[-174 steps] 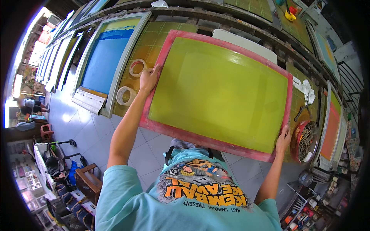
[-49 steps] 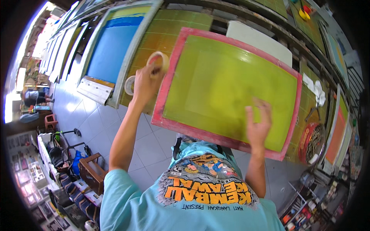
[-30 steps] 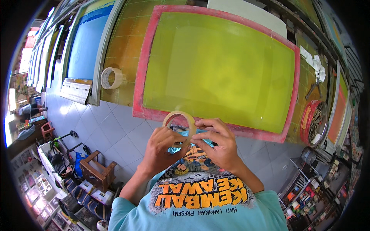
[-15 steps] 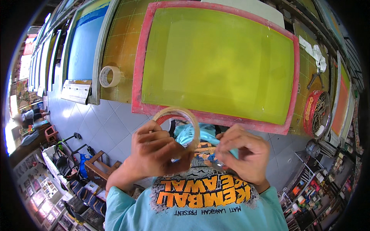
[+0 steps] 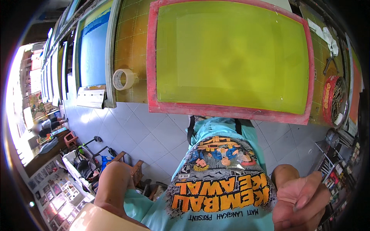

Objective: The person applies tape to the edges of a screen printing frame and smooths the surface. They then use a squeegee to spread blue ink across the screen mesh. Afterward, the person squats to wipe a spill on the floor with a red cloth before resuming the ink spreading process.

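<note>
My left forearm bends up towards me at the lower left, and its hand is hidden. Covering the end of that arm, very close, is a smooth beige curved surface, probably the roll of tape. At the lower right, my right hand is raised beside my shirt with its fingers curled in and closed. What they hold, if anything, cannot be made out. Ahead lies a large screen-printing frame with a red-pink border and yellow-green mesh, flat on the table and touched by neither hand.
A second tape roll stands on the table left of the frame. Further left are a blue screen and a metal-edged plate. At the right sit a red tin of small pieces and a white cloth. A person is far left.
Both hands have parted from in front of my chest and come up towards me, the left with the tape roll, the right out to the right. The view has shifted slightly.
</note>
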